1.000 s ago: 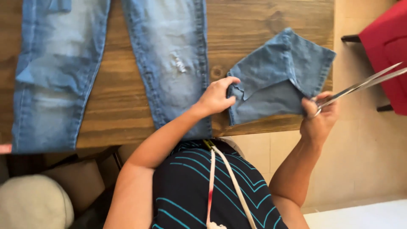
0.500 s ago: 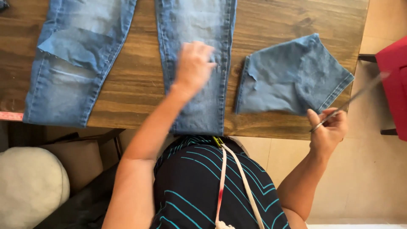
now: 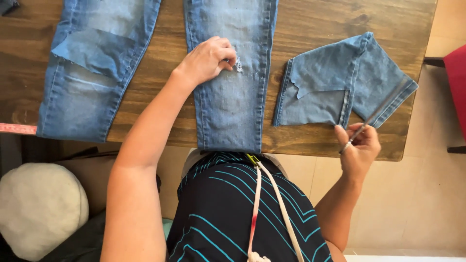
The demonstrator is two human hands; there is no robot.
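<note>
The jeans leg (image 3: 230, 92) is pressed by the curled fingers of the left hand (image 3: 206, 60); scissors (image 3: 374, 119) are gripped in the right hand (image 3: 359, 148) near the denim piece (image 3: 335, 80).

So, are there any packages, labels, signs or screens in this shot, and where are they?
None in view: only jeans, a cut denim piece and scissors on the wooden table.
Nearest to a label: a pink measuring tape at the table's left edge, its markings too small to tell.

Faded light-blue jeans (image 3: 230, 92), blue denim scrap (image 3: 340, 80), dark brown wooden table (image 3: 310, 19), black top with teal stripes (image 3: 213, 218)
</note>
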